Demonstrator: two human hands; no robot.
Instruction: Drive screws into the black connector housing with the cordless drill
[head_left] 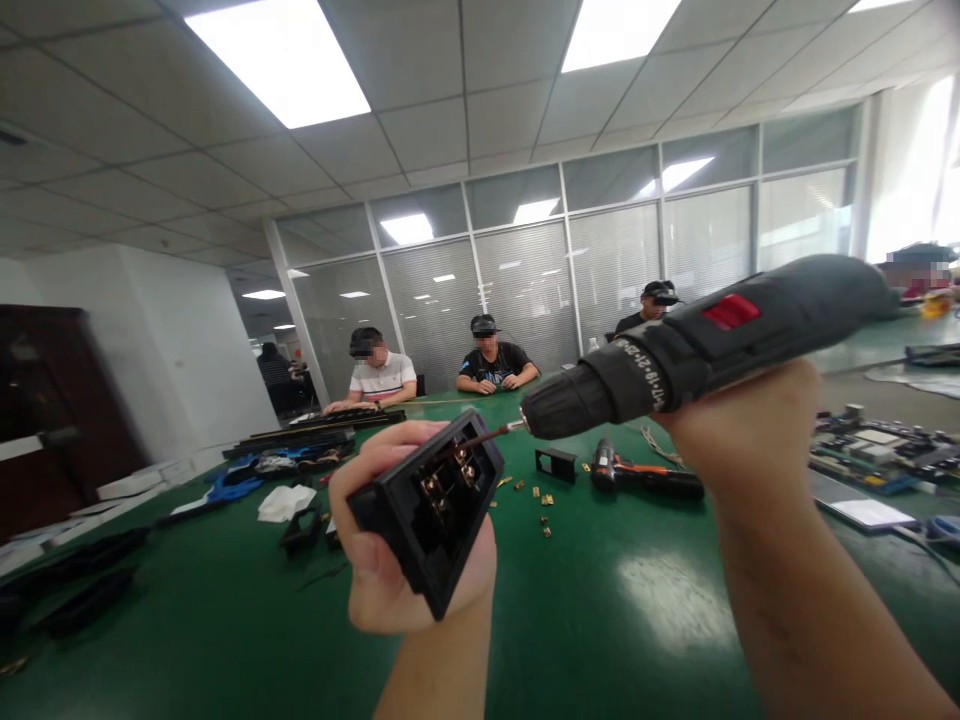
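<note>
Our left grip [375, 592] is closed around a black plastic housing [401, 545], fingers along one side and thumb on the near wall, holding it tilted in the air above the table [570, 630] with its open side towards us. Our right grip [750, 425] is wrapped around a power drill [667, 350], whose bit [491, 436] reaches across into the housing near the brass contacts [465, 468]; we cannot tell whether the tip is seated. With nothing but our fingers bracing the housing, we judge that a surge of torque could twist it, and a slanted bit could skid off and scratch the plastic or catch our left fingers. Driving too hard might also strip a thread or crack the part. Beyond, loose brass pieces [547, 500] lie scattered, and anything dropped could get lost among them. Behind them a black frame [555, 464] and a second power tool [645, 474] take up space; circuit boards [892, 450] crowd the right, and a white tissue [286, 503] lies on the left. Co-workers [495, 365] sit across the table.
</note>
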